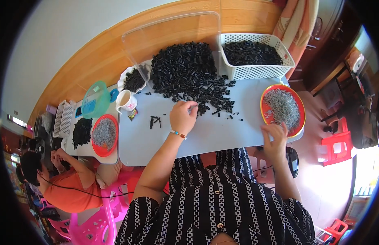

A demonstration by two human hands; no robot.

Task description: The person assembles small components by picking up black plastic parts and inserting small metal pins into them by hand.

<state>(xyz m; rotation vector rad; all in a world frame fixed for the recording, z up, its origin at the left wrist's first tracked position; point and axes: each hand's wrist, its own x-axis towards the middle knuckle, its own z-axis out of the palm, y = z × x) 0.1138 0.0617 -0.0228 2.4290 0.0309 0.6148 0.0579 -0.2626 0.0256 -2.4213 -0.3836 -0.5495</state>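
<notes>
In the head view, your left hand curls, contents unclear, by the near edge of the black pieces, while your right hand, fingers parted, meets small grey pieces in a red tray, presumably set there for reach.

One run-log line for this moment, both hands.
left hand: by black plastic pieces, contents hidden | right hand: at red tray, near rim | tray holds small grey pieces
</notes>
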